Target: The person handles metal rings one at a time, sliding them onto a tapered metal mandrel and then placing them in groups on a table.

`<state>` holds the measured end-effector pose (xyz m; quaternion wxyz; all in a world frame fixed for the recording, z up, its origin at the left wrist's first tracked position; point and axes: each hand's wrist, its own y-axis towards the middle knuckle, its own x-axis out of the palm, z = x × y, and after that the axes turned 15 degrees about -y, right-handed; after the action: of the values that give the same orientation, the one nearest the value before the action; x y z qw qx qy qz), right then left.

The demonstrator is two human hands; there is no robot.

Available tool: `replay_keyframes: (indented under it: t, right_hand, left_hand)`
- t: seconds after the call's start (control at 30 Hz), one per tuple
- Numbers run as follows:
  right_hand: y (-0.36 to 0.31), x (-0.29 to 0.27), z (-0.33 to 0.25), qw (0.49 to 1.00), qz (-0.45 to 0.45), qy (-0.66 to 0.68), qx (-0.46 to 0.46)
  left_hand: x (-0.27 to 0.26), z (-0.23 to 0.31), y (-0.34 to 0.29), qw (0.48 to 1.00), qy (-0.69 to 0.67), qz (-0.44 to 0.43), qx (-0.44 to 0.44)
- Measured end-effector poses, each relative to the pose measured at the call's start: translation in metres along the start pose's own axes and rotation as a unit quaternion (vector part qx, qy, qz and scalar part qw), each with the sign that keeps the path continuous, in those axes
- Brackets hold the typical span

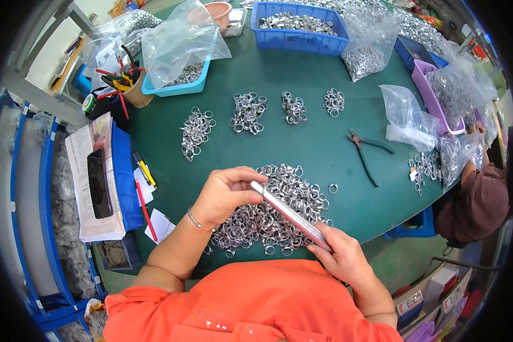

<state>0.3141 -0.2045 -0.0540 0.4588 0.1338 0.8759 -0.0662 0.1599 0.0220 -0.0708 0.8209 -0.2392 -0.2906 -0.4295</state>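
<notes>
A silvery tapered ring mandrel [290, 214] with marks along its length slants over a large heap of metal rings [251, 228] near the table's front edge. My right hand [342, 253] is wrapped round its thicker lower end. At the narrow upper end, my left hand [225, 196] pinches with thumb and forefinger; whether a ring sits between those fingers I cannot tell. One loose ring [333, 188] lies just right of the heap. Beyond it are smaller piles of rings: a long one [196, 132] at left, a wider one [248, 113], and two smaller ones to the right.
Green-handled cutting pliers [363, 154] lie on the green table [313, 142] at right. Blue bins [299, 43] and plastic bags [410, 117] of rings line the far side. A phone [99, 185] rests on newspaper at left. Another person's brown sleeve [476, 199] shows at right.
</notes>
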Motion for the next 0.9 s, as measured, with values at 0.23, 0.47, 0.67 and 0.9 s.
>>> replay_keyframes:
  t: [0.23,0.47,0.67,0.9]
  right_hand:
    - [0.009,-0.002,-0.01,0.999,0.0,-0.005,-0.038]
    - [0.01,-0.004,-0.009,0.998,0.003,-0.042,-0.056]
    - [0.009,-0.001,-0.005,0.999,0.0,-0.012,-0.032]
    - [0.004,-0.011,0.0,0.998,0.005,0.049,0.032]
  left_hand:
    - [0.009,-0.01,-0.006,0.99,0.095,-0.1,-0.007]
    - [0.013,-0.007,-0.012,0.986,0.131,-0.103,-0.003]
    - [0.022,-0.009,-0.006,0.986,0.135,-0.099,-0.015]
    - [0.029,-0.024,0.007,0.995,0.033,-0.044,-0.087]
